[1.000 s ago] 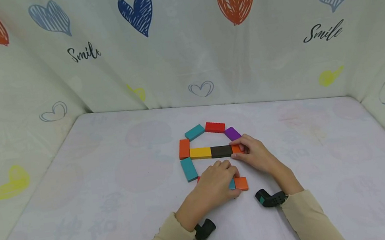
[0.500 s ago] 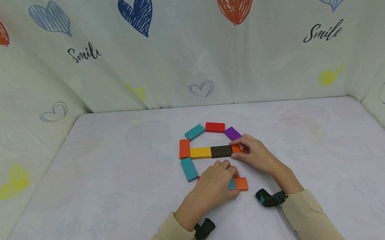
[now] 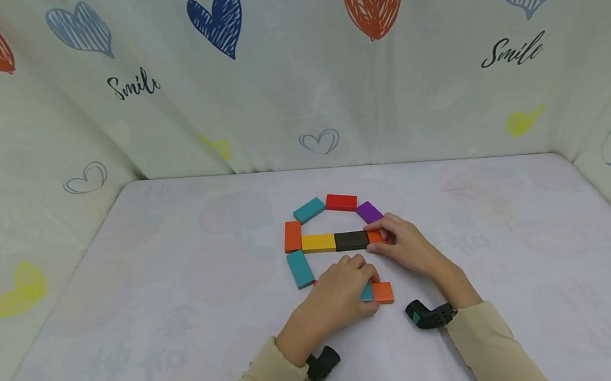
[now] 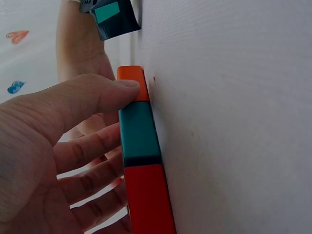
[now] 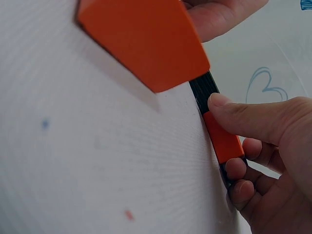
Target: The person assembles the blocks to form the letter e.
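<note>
My right hand [image 3: 406, 245] pinches an orange block [image 5: 223, 139] between thumb and fingers. That block ends a middle row, right of a black block [image 3: 351, 241] and a yellow block [image 3: 318, 243]. Nearer to me, my left hand [image 3: 341, 294] covers much of a second row. Its thumb presses the near side of another orange block [image 4: 131, 75], close to the joint with a teal block [image 4: 140, 134]; its fingers reach along the far side. A red block [image 4: 148, 200] continues this row and is mostly hidden by the hand in the head view.
Above the middle row, a teal block [image 3: 309, 210], a red block [image 3: 341, 202] and a purple block [image 3: 369, 212] form an arc. Down the left side stand an orange block [image 3: 292, 236] and a teal block [image 3: 300, 269]. A patterned curtain [image 3: 282, 91] borders the white table [image 3: 197, 331].
My left hand and the near-row orange block have shifted very slightly left. My right hand keeps its place.
</note>
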`<move>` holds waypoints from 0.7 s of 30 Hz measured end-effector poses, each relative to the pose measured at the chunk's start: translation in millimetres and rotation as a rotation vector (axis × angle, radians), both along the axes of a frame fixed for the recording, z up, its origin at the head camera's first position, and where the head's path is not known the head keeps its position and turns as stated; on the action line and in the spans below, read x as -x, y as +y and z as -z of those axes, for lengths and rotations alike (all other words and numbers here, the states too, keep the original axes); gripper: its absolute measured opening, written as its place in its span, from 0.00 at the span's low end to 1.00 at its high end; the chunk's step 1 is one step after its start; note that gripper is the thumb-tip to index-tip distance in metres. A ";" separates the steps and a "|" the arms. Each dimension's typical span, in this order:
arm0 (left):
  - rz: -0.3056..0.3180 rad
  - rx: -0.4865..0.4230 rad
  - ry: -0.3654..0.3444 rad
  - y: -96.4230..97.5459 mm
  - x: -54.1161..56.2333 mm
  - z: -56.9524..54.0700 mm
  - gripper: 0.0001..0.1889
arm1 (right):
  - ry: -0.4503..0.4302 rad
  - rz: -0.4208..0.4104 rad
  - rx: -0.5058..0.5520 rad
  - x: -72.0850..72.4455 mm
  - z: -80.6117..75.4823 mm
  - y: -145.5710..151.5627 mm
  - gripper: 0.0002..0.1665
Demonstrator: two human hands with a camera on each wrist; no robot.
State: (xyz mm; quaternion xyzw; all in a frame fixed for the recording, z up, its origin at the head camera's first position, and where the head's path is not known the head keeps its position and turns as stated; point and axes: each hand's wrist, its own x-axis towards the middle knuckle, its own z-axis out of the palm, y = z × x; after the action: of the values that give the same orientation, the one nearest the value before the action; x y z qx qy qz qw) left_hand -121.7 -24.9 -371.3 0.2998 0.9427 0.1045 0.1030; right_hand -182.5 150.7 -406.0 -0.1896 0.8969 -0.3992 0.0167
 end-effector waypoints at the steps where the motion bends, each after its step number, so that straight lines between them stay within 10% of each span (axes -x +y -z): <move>1: 0.003 -0.006 -0.007 -1.1 0.2 -0.3 0.18 | 0.000 0.000 -0.001 0.1 0.2 -0.2 0.19; 11: -0.036 -0.145 -0.154 -22.1 7.7 -14.5 0.20 | 0.005 -0.003 -0.004 1.5 1.2 -0.9 0.20; 21: -0.161 -0.233 -0.107 -55.6 12.6 -27.5 0.17 | -0.046 0.013 -0.043 -4.6 -0.2 1.7 0.21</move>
State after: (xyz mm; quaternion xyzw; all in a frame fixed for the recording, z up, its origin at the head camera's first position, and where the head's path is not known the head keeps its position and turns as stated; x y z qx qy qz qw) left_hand -134.3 -80.5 -343.8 0.2272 0.9383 0.2370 0.1090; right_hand -178.0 152.5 -405.7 -0.1741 0.9058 -0.3843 0.0389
